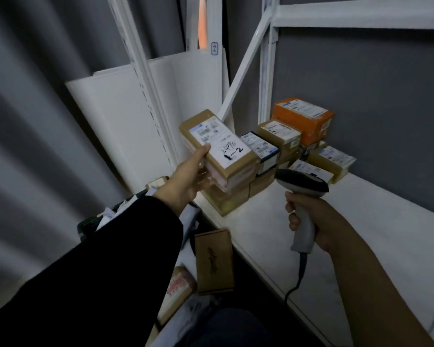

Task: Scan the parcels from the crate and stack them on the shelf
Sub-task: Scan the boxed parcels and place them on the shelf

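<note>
My left hand (186, 181) grips a brown parcel (226, 159) with a white label marked in black pen, held just above the left end of the stacked parcels on the white shelf (311, 229). My right hand (311, 219) holds a grey and black barcode scanner (302, 194) over the shelf, its head pointing toward the stack. The stack includes an orange box (308, 121), a brown box (278, 132), a black box (263, 149) and low cartons (328, 161) at the back.
Below the shelf edge sits a crate with a brown carton (213, 261) and other parcels (178, 289). White shelf uprights (266, 78) rise behind the stack. A white panel (135, 116) and grey curtains (35, 121) stand at the left. The scanner cable (296, 284) hangs down.
</note>
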